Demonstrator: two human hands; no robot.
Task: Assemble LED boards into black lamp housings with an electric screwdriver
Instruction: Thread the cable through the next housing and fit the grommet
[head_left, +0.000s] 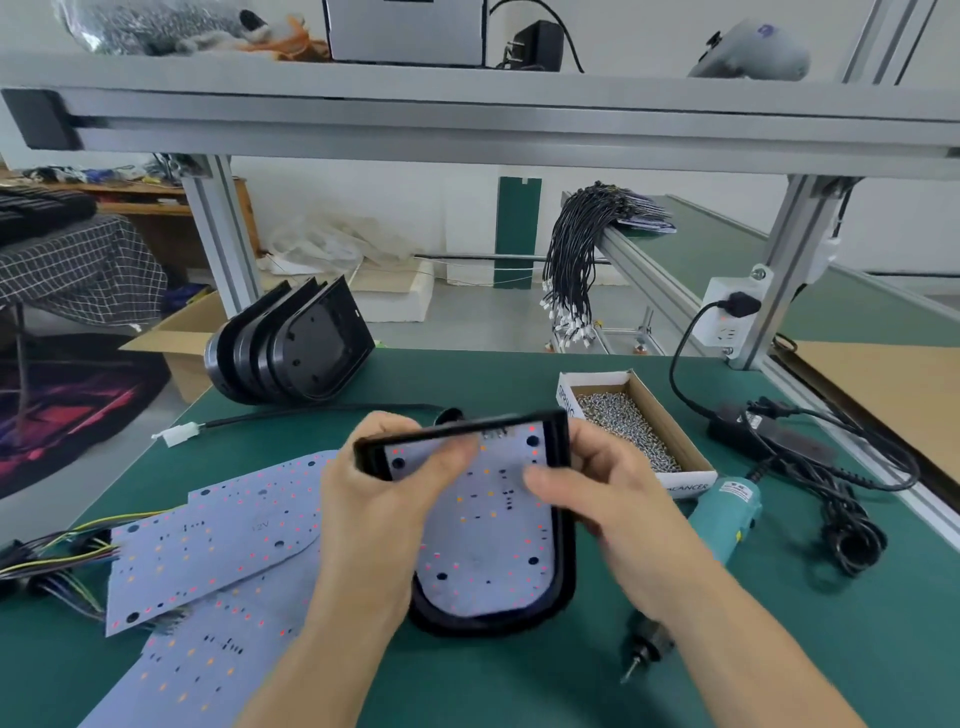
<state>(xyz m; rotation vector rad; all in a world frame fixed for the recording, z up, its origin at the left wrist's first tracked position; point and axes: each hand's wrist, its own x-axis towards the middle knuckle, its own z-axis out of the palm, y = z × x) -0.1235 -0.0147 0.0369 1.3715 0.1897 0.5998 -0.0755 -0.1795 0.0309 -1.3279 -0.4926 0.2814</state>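
Note:
A black lamp housing (563, 561) is held tilted above the green table, with a white LED board (488, 540) seated inside it. My left hand (384, 499) grips the housing's upper left edge, thumb over the board. My right hand (597, 493) grips the right rim, its thumb pressing on the board. The teal electric screwdriver (724, 512) lies on the table to the right, its bit tip (631, 670) pointing toward me. An open cardboard box of screws (626, 426) sits behind my right hand.
Loose LED boards (208, 545) with coloured wires (52, 556) lie at left. A stack of empty black housings (296, 348) stands at the back left. A black cable with a white plug (179, 434), a power adapter (769, 431) and a frame post with a socket (730, 312) are also present.

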